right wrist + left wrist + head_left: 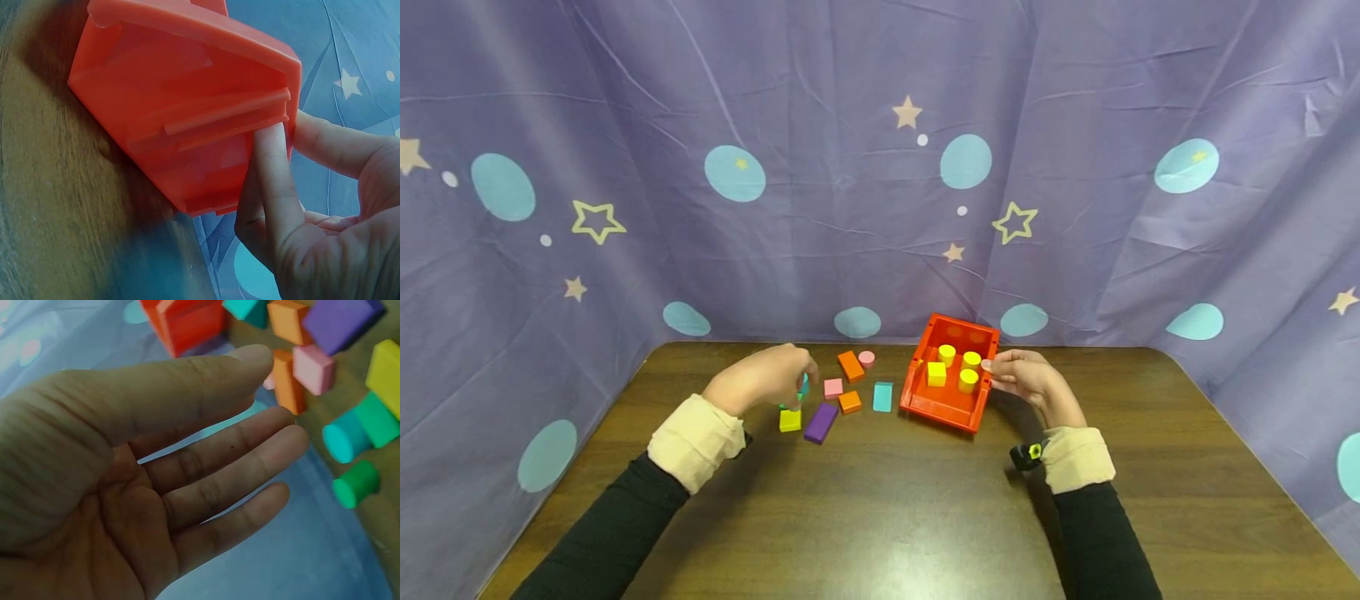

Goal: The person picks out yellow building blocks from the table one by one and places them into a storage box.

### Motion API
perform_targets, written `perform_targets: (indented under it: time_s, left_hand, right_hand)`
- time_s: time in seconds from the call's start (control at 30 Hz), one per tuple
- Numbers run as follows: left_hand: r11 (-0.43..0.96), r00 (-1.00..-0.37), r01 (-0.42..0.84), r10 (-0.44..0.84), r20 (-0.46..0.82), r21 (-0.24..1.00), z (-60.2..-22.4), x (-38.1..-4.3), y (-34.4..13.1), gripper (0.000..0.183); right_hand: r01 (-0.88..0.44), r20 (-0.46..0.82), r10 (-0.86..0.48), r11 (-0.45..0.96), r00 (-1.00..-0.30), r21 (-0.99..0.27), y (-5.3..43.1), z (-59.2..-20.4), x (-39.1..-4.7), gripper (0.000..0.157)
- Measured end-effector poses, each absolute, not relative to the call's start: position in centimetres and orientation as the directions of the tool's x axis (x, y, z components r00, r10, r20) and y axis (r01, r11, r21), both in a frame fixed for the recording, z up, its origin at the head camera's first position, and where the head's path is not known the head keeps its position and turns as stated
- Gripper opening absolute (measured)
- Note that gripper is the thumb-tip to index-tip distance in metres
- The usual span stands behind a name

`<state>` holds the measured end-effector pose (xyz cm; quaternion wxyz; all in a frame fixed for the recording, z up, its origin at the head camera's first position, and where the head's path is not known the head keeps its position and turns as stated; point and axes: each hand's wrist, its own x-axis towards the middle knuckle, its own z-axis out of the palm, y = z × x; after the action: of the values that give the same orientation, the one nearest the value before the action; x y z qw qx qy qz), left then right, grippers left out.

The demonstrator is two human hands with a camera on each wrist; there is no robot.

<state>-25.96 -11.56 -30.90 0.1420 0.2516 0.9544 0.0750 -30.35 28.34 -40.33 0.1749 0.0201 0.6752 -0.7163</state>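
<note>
My left hand (763, 379) hovers over the left side of a group of coloured blocks, partly hiding some of them. In the left wrist view its fingers (234, 465) are loosely extended, the thumb lies above them, and nothing is held. Nearest beneath are a yellow-green block (790, 421), a blue cylinder (342, 437) and a green cylinder (356, 484). My right hand (1033, 379) pinches the right wall of a red plastic bin (943, 408), thumb over the rim and fingers outside. Inside the bin stand a yellow cube (936, 374) and several yellow cylinders (968, 381).
Between hand and bin lie a purple block (822, 423), orange blocks (852, 367), a pink block (833, 388), a pink round piece (867, 359) and a light-blue block (883, 397). A patterned curtain (820, 275) hangs behind the wooden table (880, 517).
</note>
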Motion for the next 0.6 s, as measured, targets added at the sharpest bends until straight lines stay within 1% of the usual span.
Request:
perform_targets:
  time_s: [0.2,0.33,0.6]
  left_hand:
    - [0.87,-0.829,0.457,0.491,-0.267,0.184,-32.8,-26.1,-12.1,0.032]
    - [0.883,-0.839,0.426,0.467,-0.279,0.197,-33.9,-26.2,-12.3,0.027]
    - [0.903,-0.846,0.373,0.425,-0.322,0.212,-35.0,-26.2,-12.9,0.037]
  right_hand:
    - [0.283,-0.267,-0.221,-0.041,-0.938,-0.958,28.3,-40.3,-30.4,0.009]
    - [0.278,-0.262,-0.221,-0.044,-0.939,-0.96,28.3,-40.3,-30.4,0.009]
    - [0.283,-0.267,-0.219,-0.044,-0.938,-0.958,28.2,-40.2,-30.3,0.01]
